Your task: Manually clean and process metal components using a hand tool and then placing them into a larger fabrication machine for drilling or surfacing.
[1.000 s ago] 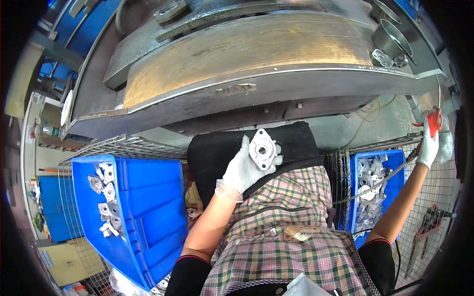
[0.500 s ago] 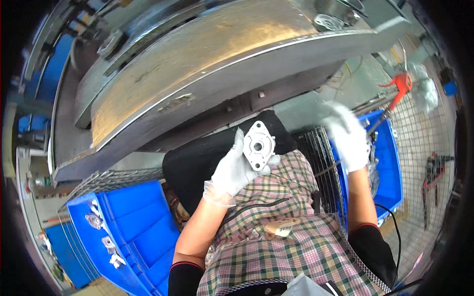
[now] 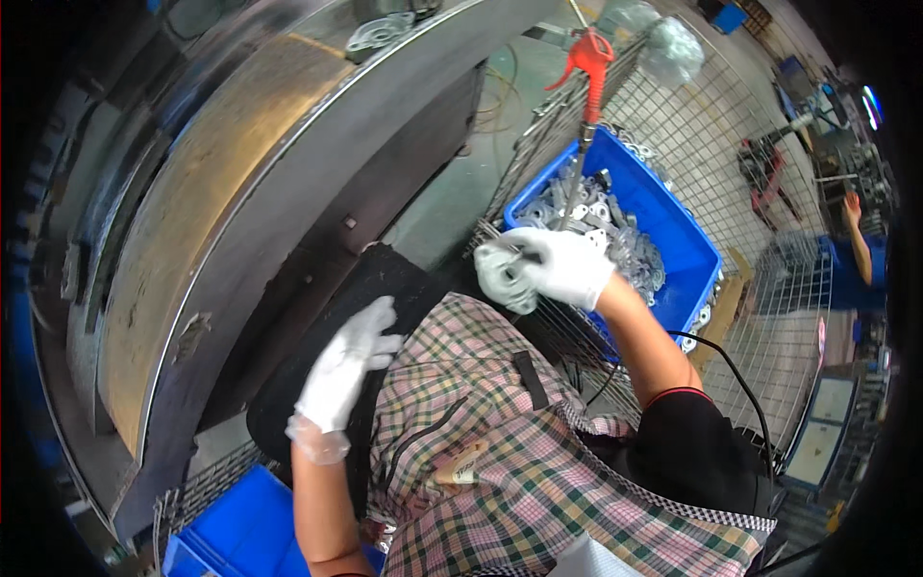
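- I see the right hand (image 3: 567, 267) pinching the metal flange (image 3: 495, 277) at its edge, apparently for control, beside the blue bin (image 3: 678, 223).
- Left hand (image 3: 343, 370): empty, fingers slightly spread over black cloth (image 3: 404, 279).
- Red trigger gun (image 3: 589, 65) hangs near the bin, presumably for reach.

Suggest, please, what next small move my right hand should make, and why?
Perhaps bring the metal part over the blue bin on the right and lower it in: the right hand holds it near the bin's edge, many similar parts lie inside, and the left hand looks empty.
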